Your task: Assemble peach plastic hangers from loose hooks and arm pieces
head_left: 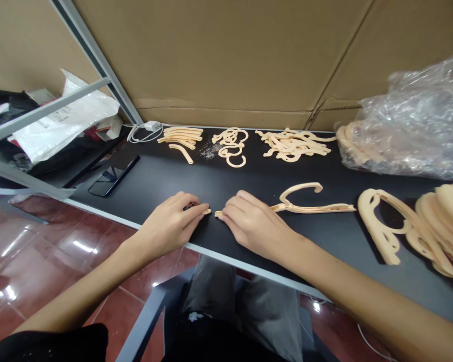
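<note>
at a black table [196, 178], i have both hands on the work around a pale hanger [317, 208], its hook [301, 186] curving out beyond its long arm. my right hand [251, 221] is wrapped over the hanger near its left end, fingers gripping it so the tip pokes out past them. my left hand [177, 218], to the hanger's left, has thumb and fingertips pinched on a small pale piece [207, 211]; my fingers cover most of it, so i cannot tell its full shape. the two ends sit just beside each other, not touching. beyond the hanger lie curved strips [181, 134], hook-shaped pieces [229, 136] and a tangled pile of pale parts [289, 146]; to its right rests a pale stack [434, 211], with a clear plastic bag [411, 120] farther back. a phone [115, 173] lies well to the hanger's left. i judge the step in hand to be matching the small piece to the hanger's free end; the next move seems to call for a steady right grip, both ends level and in line, and a careful push from the left.
</note>
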